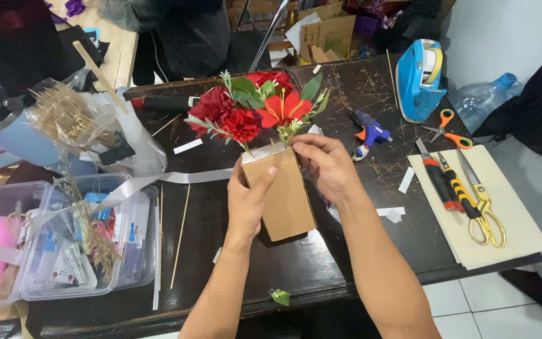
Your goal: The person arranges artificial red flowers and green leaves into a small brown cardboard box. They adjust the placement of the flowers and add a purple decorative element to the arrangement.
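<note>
— Right, both hands are on it now. Left hand (pixel 248 199) is wrapped round the side of the brown cardboard box (pixel 281 198), thumb pressed flat on its front face. Right hand (pixel 327 164) is pinching closed at the box's top edge, just where the stems go in.

— And the box itself?

— Held tilted over the middle of the dark table (pixel 359 251), its bottom corner close to the surface; can't tell if it's touching. Red flowers (pixel 246 110) and green leaves fan out of the top, away from the person.

— Risky?

— I'd say so. Top-heavy bunch, light box. If that left hand slackens, the blooms could tip the whole thing forward. And pinch too hard up top and a stem may bend or slide out.

— Anything nearby to snag?

— Silver ribbon (pixel 158 181) trails just left of the box, and a thin wooden stick (pixel 180 235) lies beside it. Glue gun (pixel 369 133) sits well right, out of harm.
</note>
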